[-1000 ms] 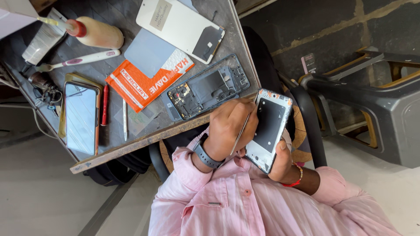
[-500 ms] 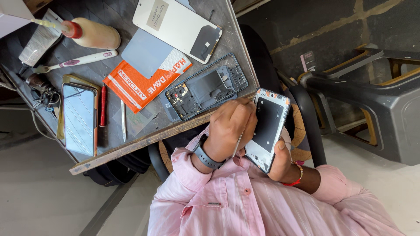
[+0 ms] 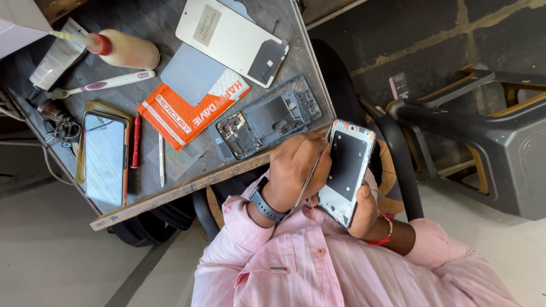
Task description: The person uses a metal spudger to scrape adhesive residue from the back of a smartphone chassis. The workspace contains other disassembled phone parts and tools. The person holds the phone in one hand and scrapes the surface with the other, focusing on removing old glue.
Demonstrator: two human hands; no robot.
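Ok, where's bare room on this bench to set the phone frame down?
Barest is the dark tabletop between the squeeze bottle and the white back panel, plus the corner beyond it. A thin strip runs along the wooden front edge below the pen. The middle is crowded: orange packet, opened phone chassis, cased phone.

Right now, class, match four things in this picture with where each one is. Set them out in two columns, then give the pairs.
Things:
1. phone frame
2. thin metal tool
3. toothbrush
4. red pen

Places:
A. on the table, beside the bottle
B. in the left hand
C. beside the cased phone
D. in the right hand

Pairs: 1-D, 2-B, 3-A, 4-C
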